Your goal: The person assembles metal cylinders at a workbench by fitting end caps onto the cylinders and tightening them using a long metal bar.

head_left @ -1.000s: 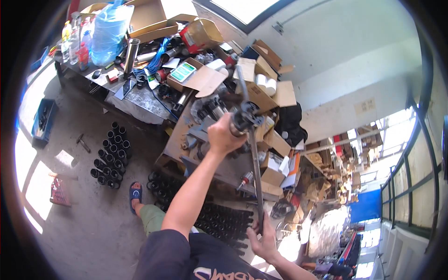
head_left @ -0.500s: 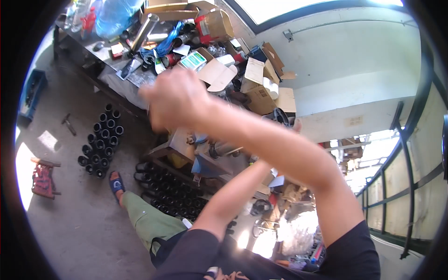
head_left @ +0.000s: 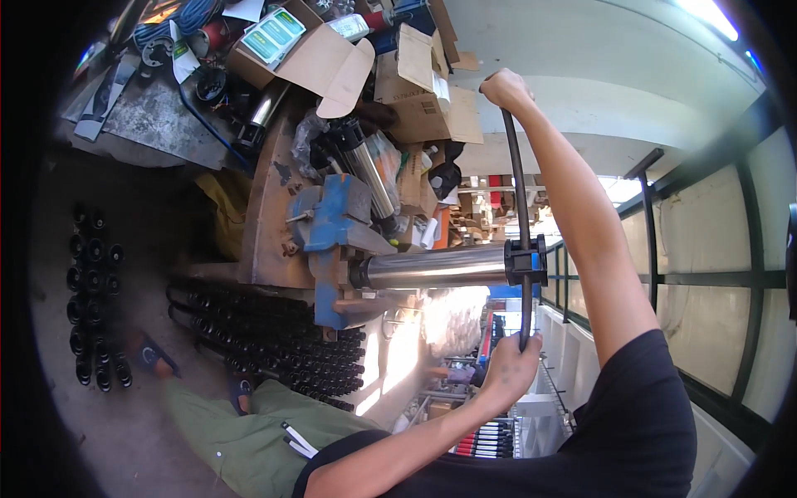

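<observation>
My right hand [head_left: 506, 88] is closed around the upper end of a long dark bar [head_left: 516, 170]. At the bar's lower end, my left hand [head_left: 511, 369] grips it too. Midway between the hands, the bar runs across a black notched fitting [head_left: 525, 261] on the end of a shiny metal cylinder [head_left: 436, 269]. A blue bench vise [head_left: 336, 217] stands at the cylinder's other end and appears to hold it sideways, out past the bench. Exactly how the bar sits in the fitting cannot be made out.
Another shiny cylinder [head_left: 365, 170] lies on the wooden bench [head_left: 267, 207] behind the vise. Cardboard boxes [head_left: 419, 108] crowd the far side. Rows of black cylindrical parts [head_left: 257, 332] cover floor below, with more black parts [head_left: 95, 299] farther left. A dark-framed partition [head_left: 697, 278] stands right.
The view has swung right, bringing the vise and cylinder to the middle. My right arm, blurred and stretched leftward before, now reaches up to the bar, and both hands show gripping it.
</observation>
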{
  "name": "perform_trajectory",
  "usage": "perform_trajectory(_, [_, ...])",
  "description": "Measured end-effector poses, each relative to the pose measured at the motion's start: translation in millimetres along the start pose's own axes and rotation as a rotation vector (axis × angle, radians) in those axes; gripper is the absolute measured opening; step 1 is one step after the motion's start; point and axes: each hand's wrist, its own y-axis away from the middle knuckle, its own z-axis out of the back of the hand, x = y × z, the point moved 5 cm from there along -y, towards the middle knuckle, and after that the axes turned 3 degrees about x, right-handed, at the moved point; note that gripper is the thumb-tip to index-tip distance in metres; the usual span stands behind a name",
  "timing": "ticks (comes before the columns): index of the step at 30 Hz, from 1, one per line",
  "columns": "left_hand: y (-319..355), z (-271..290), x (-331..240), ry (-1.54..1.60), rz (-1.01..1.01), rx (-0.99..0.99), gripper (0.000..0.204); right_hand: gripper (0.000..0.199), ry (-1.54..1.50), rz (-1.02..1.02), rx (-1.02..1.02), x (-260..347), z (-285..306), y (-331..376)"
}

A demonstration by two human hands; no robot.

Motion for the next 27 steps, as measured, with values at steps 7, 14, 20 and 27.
perform_trajectory(7, [20.7, -6.3, -23.5, 0.163, 0.038, -0.055, 0.018, 0.033, -1.277, 0.326, 0.140, -26.6, -59.2, -33.1])
perform_trajectory(14, [18.1, -65.7, -46.2, -1.510, -0.125, -0.947, 0.010, 0.035, -2.720, 0.432, 1.628, 35.5, -70.0, -26.8])
perform_trajectory(20, [-5.9, -74.3, -30.5, -2.224, -0.023, -1.608, 0.020, 0.035, -3.055, 1.045, 1.769, 46.3, -47.1, -49.6])
perform_trajectory(27, [-6.1, -67.0, -2.5, -2.547, 0.062, -1.902, 0.028, 0.029, -3.664, 0.406, 0.716, -35.4, -48.5, -18.4])
